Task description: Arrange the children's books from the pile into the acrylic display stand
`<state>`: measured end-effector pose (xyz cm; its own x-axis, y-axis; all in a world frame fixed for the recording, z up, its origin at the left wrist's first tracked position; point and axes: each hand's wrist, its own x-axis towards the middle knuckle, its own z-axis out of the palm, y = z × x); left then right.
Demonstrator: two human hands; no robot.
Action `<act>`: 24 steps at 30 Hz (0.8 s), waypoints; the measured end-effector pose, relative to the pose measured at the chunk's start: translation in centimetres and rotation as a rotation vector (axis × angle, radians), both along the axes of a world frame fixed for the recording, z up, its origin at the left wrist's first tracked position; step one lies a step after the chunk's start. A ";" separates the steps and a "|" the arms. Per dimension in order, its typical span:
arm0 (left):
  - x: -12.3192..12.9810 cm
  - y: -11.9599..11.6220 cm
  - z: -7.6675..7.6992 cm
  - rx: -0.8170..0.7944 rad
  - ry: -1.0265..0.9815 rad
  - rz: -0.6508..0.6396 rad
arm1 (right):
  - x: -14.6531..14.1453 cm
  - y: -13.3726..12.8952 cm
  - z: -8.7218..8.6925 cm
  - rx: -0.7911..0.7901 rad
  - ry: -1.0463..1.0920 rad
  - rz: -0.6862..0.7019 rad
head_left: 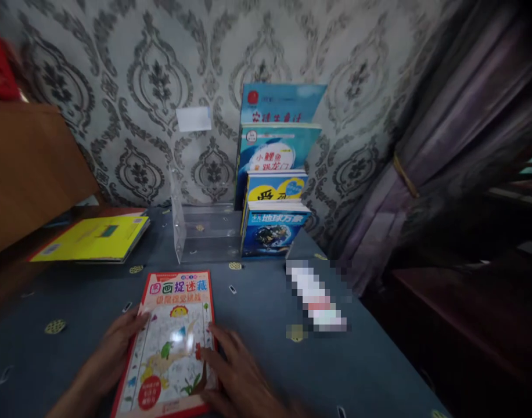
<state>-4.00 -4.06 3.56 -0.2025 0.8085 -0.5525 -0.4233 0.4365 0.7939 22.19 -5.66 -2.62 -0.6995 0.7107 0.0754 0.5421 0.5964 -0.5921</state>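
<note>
Left hand [111,345] and right hand [237,363] grip a red-bordered picture book [172,348] at seven o'clock, its lower-left corner cropped; pixelation obscures an item [316,299] at five o'clock on the blue-grey table [257,316], below damask wallpaper [159,81].

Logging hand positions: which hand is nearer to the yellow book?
Left. The left hand, at the left edge of the red-bordered book, is in front of the yellow book; the right hand, at the opposite edge, is farther right.
</note>
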 end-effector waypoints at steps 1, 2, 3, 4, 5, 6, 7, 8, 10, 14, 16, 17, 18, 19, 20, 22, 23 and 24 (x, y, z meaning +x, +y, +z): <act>0.4 -0.2 0.3 -0.026 -0.067 -0.010 | 0.1 0.5 -0.7 -0.032 0.030 -0.012; 0.8 -0.4 0.6 -0.017 -0.098 -0.030 | 0.2 0.9 -1.3 -0.068 0.083 -0.056; 1.0 -0.6 0.9 0.002 -0.119 -0.036 | 0.2 1.5 -1.5 -0.108 0.158 -0.117; 1.3 -0.8 1.2 0.029 -0.145 -0.037 | 0.1 1.9 -1.5 -0.154 0.257 -0.179; 1.4 -0.9 1.4 0.052 -0.167 -0.035 | -0.1 2.4 -1.3 -0.220 0.375 -0.221; 1.5 -1.0 1.7 0.070 -0.183 -0.033 | -0.3 2.8 -0.7 -0.313 0.497 -0.228; 1.7 -1.1 1.9 0.079 -0.190 -0.024 | -0.5 3.1 0.1 -0.431 0.610 -0.197; 1.8 -1.1 2.0 0.081 -0.188 -0.011 | -0.8 3.4 1.0 -0.559 0.705 -0.139; 1.9 -1.0 2.2 0.082 -0.156 0.030 | -1.1 3.7 3.0 -0.757 0.816 -0.024; 1.7 0.0 2.2 0.165 -0.042 0.053 | -1.1 4.2 6.0 -0.723 0.784 0.024; 1.1 0.9 2.9 0.229 0.060 0.052 | -0.9 5.0 7.1 -0.604 0.734 0.033; 0.7 1.5 3.6 0.269 0.137 0.053 | -0.8 5.7 7.8 -0.534 0.724 0.039; 0.2 2.2 4.7 0.322 0.219 0.045 | -0.8 6.4 8.6 -0.459 0.721 0.043; -0.2 2.9 6.0 0.404 0.333 0.020 | -0.7 7.3 9.7 -0.387 0.731 0.051; -0.7 3.8 7.5 0.514 0.470 -0.021 | -0.7 8.3 10.9 -0.314 0.721 0.041; -1.4 5.6 11.2 0.717 0.743 -0.117 | -0.8 10.3 14.1 -0.148 0.736 0.028; -1.7 6.6 13.2 0.807 0.858 -0.152 | -0.8 11.2 15.9 -0.091 0.739 0.027; -1.9 7.6 15.2 0.899 0.947 -0.160 | -0.9 12.2 17.8 -0.031 0.740 0.021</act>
<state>-5.91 3.54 18.74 -0.0802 0.8684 0.4894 0.4605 -0.4032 0.7908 21.32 6.52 15.15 -0.4871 0.7072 0.5125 -0.0171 0.5790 -0.8152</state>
